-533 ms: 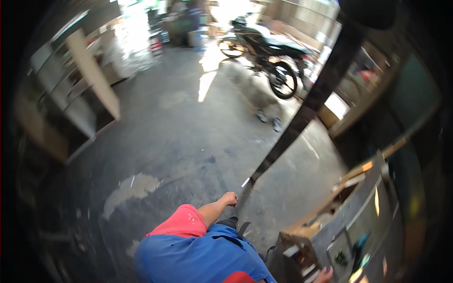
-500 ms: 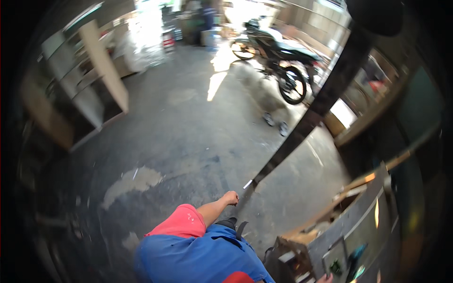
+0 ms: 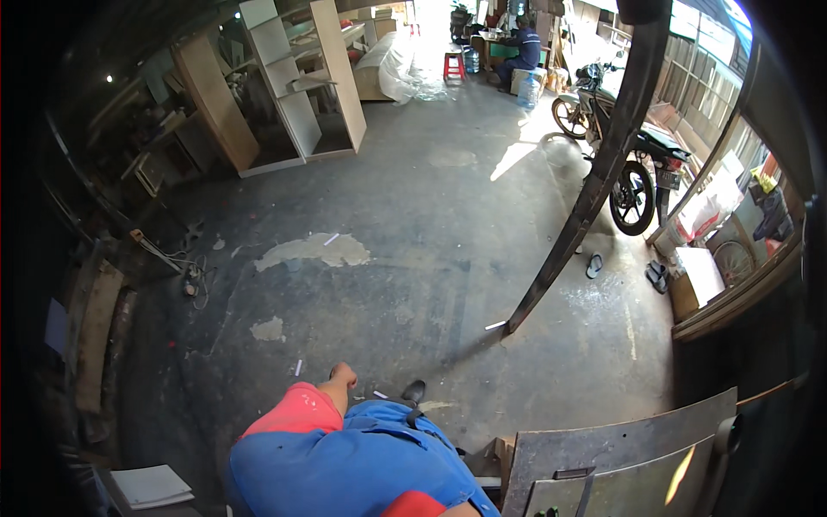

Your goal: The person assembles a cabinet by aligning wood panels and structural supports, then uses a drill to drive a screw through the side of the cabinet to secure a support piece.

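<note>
Blue cloth (image 3: pixel 345 472) covers my body, my right grip out of view; ahead, my left grip (image 3: pixel 344 376) hangs, fingers curled, pinching anything or not I cannot tell. Thin white strips (image 3: pixel 299 367) lie near it on grey floor (image 3: pixel 431 284), a black motorcycle (image 3: pixel 659 145) farther off.

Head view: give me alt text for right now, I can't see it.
The person's left hand hangs over a grey workshop floor; the right hand is out of view. Open shelving stands upper left and a motorbike upper right, partly behind a slanting dark post. A dark panel sits lower right.
</note>
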Demonstrator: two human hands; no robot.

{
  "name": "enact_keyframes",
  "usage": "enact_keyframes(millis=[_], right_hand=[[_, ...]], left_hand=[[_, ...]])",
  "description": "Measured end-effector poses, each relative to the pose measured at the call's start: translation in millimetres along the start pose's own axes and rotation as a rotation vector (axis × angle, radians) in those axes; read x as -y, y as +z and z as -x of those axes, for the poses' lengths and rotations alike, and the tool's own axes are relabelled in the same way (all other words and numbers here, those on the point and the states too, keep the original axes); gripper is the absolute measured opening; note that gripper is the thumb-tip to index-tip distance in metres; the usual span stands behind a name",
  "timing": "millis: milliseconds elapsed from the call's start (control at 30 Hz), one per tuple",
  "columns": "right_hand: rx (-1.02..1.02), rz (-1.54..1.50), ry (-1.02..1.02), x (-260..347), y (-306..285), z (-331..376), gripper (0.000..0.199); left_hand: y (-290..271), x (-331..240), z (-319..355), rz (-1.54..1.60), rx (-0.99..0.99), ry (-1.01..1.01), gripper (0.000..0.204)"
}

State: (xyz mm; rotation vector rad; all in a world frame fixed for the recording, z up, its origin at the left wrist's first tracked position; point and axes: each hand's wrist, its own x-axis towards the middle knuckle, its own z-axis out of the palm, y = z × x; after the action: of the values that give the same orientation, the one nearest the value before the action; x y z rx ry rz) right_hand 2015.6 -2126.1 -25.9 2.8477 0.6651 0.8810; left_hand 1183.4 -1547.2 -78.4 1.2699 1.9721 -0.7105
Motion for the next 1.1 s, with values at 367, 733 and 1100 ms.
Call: enact_keyframes(millis=[367, 733, 1100], right_hand=[[0.79, -0.227, 0.305, 157.4, -239.8, -147.8, 0.08], [0.806, -1.164, -0.568, 536.3, -392.8, -156.1, 0.055], [0.973, -1.592, -0.636, 916.8, -536.2, -73.6, 0.02]], left_hand=[[-71.9, -41.7, 41.8, 0.899, -0.419, 0.272, 0.006], [-336.6, -118.3, 74.2, 1.614, -0.398, 0.858, 0.015], [-510.1, -110.5, 56.0, 1.894, 0.019, 0.948, 0.015]])
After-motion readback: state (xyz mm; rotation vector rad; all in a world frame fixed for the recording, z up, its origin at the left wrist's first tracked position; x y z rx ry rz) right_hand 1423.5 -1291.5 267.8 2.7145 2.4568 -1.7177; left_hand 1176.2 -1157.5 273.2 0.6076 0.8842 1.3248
